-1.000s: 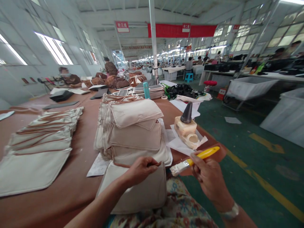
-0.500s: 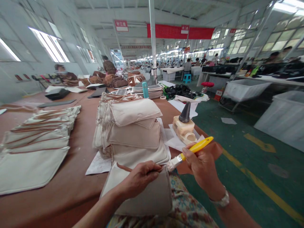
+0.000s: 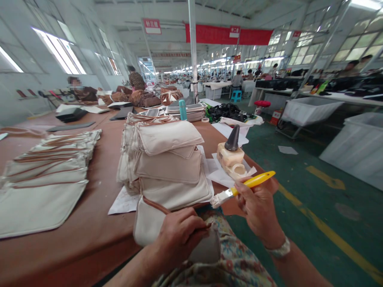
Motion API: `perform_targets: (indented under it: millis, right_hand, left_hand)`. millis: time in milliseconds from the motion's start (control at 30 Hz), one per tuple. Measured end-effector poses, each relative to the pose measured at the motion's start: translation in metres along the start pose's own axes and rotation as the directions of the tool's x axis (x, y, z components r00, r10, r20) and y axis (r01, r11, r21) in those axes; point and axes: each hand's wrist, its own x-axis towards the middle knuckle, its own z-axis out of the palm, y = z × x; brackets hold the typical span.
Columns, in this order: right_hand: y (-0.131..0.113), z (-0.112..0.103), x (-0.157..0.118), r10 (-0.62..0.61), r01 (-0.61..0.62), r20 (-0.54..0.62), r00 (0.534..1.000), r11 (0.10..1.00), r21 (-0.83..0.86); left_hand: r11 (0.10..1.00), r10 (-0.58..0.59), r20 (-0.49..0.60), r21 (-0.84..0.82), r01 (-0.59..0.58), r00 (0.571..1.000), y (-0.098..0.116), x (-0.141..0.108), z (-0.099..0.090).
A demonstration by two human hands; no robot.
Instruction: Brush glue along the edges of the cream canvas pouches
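Cream canvas pouch (image 3: 146,227) stands tilted against the person's floral lap, just off the near edge of the desk (image 3: 68,255). The left hand (image 3: 179,239) is closed around it, with the pouch's brown edging curving up past the knuckles. The right hand (image 3: 259,213) grips a yellow-handled brush (image 3: 251,184), its pale bristles aimed toward the pouch but apart from it. A stack of pouches (image 3: 167,167) stands just beyond.

One hanging sign (image 3: 152,26) reads 针三组, a second hanging sign (image 3: 235,31) reads 针二组; other lettering is unreadable.
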Motion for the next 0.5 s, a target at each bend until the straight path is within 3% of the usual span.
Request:
perform_targets:
  millis: [133,233,300,433,500]
  right_hand:
    - [-0.007,0.010,-0.020,0.046,-0.047,0.164,0.985,0.999,0.006]
    - [-0.017,0.002,-0.028,0.073,-0.064,0.280,0.957,0.997,-0.043]
    - [-0.025,-0.007,-0.027,0.074,-0.059,0.280,0.957,0.996,-0.060]
    - [-0.033,-0.008,-0.023,-0.044,0.064,0.146,0.988,0.989,-0.135]
    - [-0.032,0.001,-0.024,-0.064,0.101,0.199,0.978,0.979,-0.180]
  left_hand:
    - [0.992,0.064,-0.028,0.108,-0.061,0.998,0.005,-0.002,-0.001]
    - [0.990,0.055,-0.006,0.134,-0.054,0.998,0.007,-0.002,-0.003]
    - [0.987,0.055,0.013,0.152,-0.057,0.998,0.008,-0.002,-0.003]
    - [0.984,0.060,0.015,0.167,-0.062,0.998,0.006,-0.002,0.000]
    - [0.986,0.044,0.019,0.157,-0.047,0.999,0.005,-0.002,0.001]
